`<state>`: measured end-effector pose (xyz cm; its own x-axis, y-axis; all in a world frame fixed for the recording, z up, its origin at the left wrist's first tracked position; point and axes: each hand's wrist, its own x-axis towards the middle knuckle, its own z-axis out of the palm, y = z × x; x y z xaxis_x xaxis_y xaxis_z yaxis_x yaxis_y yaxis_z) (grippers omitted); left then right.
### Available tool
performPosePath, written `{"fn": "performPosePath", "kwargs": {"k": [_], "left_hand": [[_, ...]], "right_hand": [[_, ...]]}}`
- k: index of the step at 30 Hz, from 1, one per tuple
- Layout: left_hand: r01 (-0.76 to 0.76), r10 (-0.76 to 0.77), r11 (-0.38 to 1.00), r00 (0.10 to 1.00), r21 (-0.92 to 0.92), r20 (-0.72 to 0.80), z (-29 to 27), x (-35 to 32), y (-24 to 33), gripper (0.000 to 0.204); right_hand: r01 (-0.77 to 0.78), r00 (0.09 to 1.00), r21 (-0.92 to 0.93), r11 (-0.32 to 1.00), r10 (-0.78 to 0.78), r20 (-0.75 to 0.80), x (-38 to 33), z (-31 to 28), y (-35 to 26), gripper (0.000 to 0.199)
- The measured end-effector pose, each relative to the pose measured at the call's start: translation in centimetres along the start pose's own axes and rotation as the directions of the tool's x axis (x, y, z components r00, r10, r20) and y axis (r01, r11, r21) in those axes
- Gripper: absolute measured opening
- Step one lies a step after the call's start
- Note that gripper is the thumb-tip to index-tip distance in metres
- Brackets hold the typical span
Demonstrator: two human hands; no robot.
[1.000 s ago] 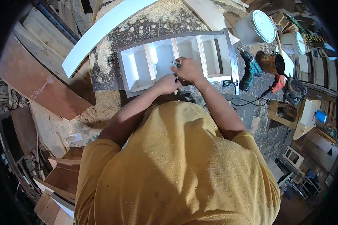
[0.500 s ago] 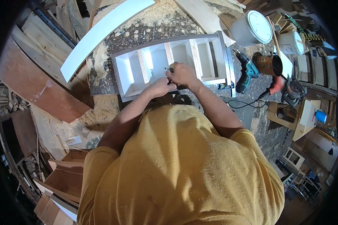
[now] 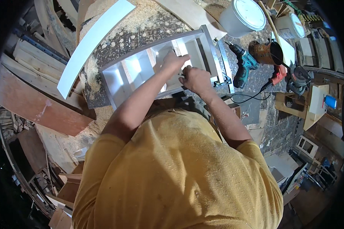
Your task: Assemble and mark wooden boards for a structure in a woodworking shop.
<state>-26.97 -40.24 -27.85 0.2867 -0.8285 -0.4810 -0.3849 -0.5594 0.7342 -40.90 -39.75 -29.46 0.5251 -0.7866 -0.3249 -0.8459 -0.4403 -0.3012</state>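
A white box with several compartments (image 3: 112, 81) and grey outer sides lies at an angle on the bench. My left hand (image 3: 172, 62) reaches over its near side into a middle compartment, with the thumb stretched out to the right and the other fingers partly hidden. Close beside it, my right hand (image 3: 198, 82) is closed at the box's near side, right of the middle. A thin, dark, pencil-like tool (image 3: 181, 74) shows at its fingertips; its exact kind is too small to tell. A metal square (image 3: 226, 63) lies along the box's right end.
A teal cordless drill (image 3: 244, 65), a rusty can (image 3: 265, 52) and a red corded power tool (image 3: 278, 75) stand to the right. White buckets (image 3: 244, 19) are behind them. A curved white board (image 3: 90, 45) lies at the left, near a brown panel (image 3: 42, 103). Sawdust covers the bench.
My left hand has moved from the box's near edge further into the compartment. My right hand has shifted right and nearer to me. The whole view has turned slightly.
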Motion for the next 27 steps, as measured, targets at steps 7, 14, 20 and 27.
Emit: {"fn": "performPosePath", "kwargs": {"k": [7, 14, 20, 27], "left_hand": [[0.038, -0.068, 0.973, 0.990, -0.229, -0.125, 4.2, 6.3, -4.6, 0.048], [-0.028, 0.030, 0.871, 1.000, -0.490, -0.004, 4.1, 5.8, -5.3, 0.052], [0.049, -0.094, 0.959, 0.984, -0.278, -0.151, 4.2, 4.2, -1.3, 0.053], [0.047, -0.081, 0.986, 0.974, -0.161, -0.214, 4.0, 4.1, -1.1, 0.051]], "right_hand": [[0.062, 0.988, 0.047, 0.997, -0.068, 0.138, 1.1, -0.4, 0.7, 0.029], [0.073, 0.987, 0.120, 0.990, -0.088, 0.131, 0.8, -0.8, 0.6, 0.033], [0.077, 0.989, 0.183, 0.980, -0.099, 0.112, 1.0, 0.1, 1.8, 0.029], [0.056, 0.975, 0.191, 0.980, -0.095, 0.202, 1.5, -0.5, 1.6, 0.033]]}}
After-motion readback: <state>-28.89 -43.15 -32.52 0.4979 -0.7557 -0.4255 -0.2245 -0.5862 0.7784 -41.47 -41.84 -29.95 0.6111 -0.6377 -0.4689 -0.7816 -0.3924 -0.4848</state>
